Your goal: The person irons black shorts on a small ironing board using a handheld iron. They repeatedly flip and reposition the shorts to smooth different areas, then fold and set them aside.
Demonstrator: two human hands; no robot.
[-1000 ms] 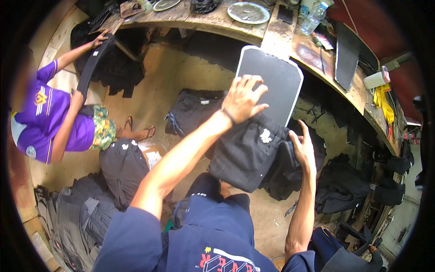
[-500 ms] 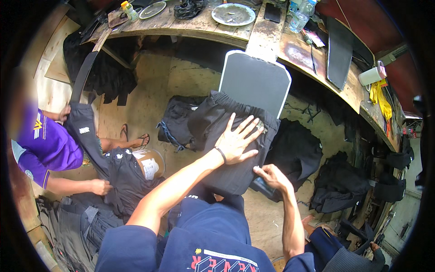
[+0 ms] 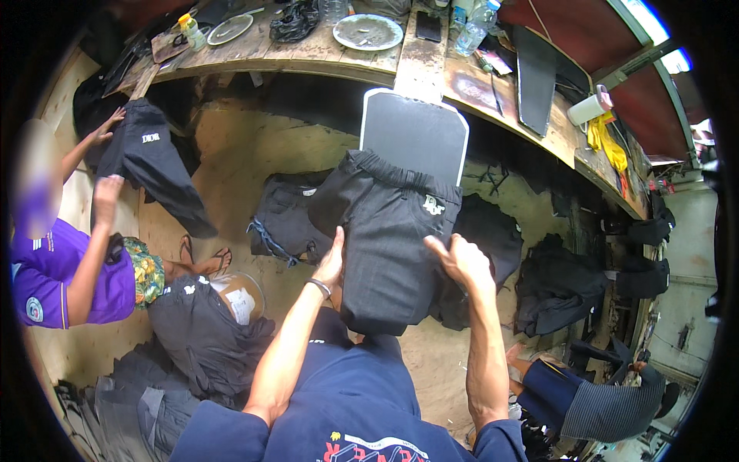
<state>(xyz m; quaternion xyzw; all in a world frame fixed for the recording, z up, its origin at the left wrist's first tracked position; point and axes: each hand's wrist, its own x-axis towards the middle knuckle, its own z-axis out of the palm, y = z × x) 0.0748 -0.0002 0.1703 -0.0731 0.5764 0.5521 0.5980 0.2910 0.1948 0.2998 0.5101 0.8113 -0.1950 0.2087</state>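
Note:
Black trousers point(image 3: 389, 246) with a gathered elastic waistband and a small white emblem are pulled over a long grey board point(image 3: 413, 131) with a white edge. The board reaches toward me from the workbench. At the left side edge of the trousers, my left hand point(image 3: 329, 271) is closed on the cloth, its thumb side up and the other fingers partly hidden. My right hand point(image 3: 466, 263) is at the right side edge, its fingers curled under and its thumb out over the cloth. The cloth between my hands lies fairly smooth.
Ahead is a wooden workbench point(image 3: 269, 58) with a plate point(image 3: 368, 32), phone point(image 3: 428, 26), bottles and a dark board point(image 3: 535, 81). At left a person in purple point(image 3: 100, 269) handles black trousers point(image 3: 146, 146) on another board. Black garment piles point(image 3: 558, 285) lie around; another person point(image 3: 608, 404) bends at lower right.
My left hand has left the top of the trousers for their left edge, baring the white emblem. My right hand has risen slightly along the right edge. The person at left has raised both hands.

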